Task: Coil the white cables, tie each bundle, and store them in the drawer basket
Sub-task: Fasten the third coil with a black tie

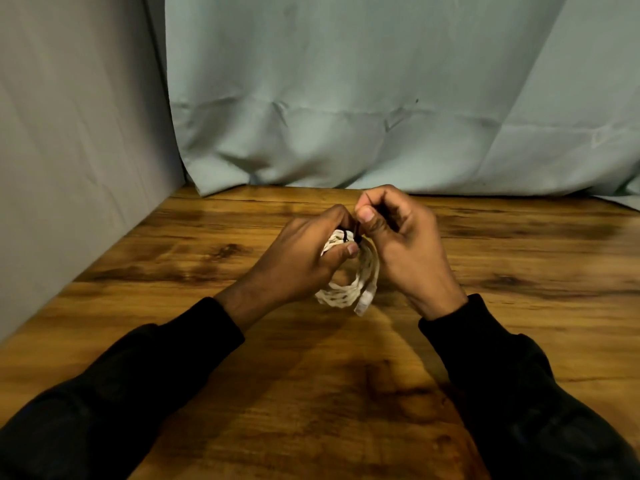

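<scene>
A coiled white cable point(360, 287) hangs between my two hands above the wooden table point(311, 393). My left hand point(304, 261) grips the upper left part of the coil, thumb pressed across it. A thin black tie point(349, 234) wraps around the top of the bundle. My right hand point(401, 240) pinches one end of that tie between thumb and forefinger, right above the coil. A white connector end sticks out at the coil's lower right. No drawer or basket is in view.
A pale blue-green cloth point(381, 98) hangs behind the table's far edge. A grey panel point(76, 150) stands along the left side. My black sleeves cross the near part of the table.
</scene>
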